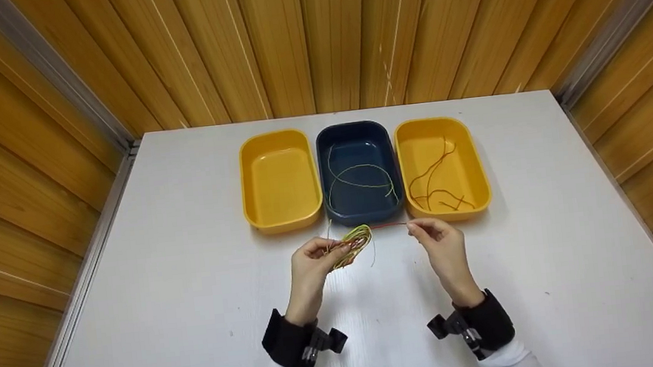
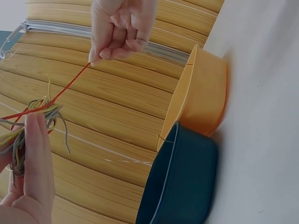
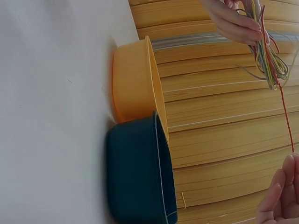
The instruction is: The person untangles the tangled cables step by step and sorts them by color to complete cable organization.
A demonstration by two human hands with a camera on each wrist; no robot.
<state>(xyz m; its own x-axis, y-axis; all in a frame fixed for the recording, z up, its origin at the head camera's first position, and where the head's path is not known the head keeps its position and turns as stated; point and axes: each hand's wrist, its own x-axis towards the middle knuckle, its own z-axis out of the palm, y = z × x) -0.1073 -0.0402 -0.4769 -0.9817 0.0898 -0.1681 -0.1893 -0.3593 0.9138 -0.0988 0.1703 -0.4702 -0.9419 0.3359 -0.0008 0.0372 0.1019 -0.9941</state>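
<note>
My left hand holds a looped bundle of thin cords, yellow-green, grey and red, between thumb and fingers. Out of that bundle runs a red cord, drawn straight toward the right. My right hand pinches its far end between thumb and fingertips, above the table near the right yellow bin. In the left wrist view the red cord stretches taut from the bundle up to the right hand. A few loose cord ends dangle from the bundle.
Three bins stand side by side at the back of the white table. In the dark blue bin lie yellow-green cords. Red-orange cords lie in the right yellow bin. The left yellow bin shows no cords. Wood-patterned walls enclose the table.
</note>
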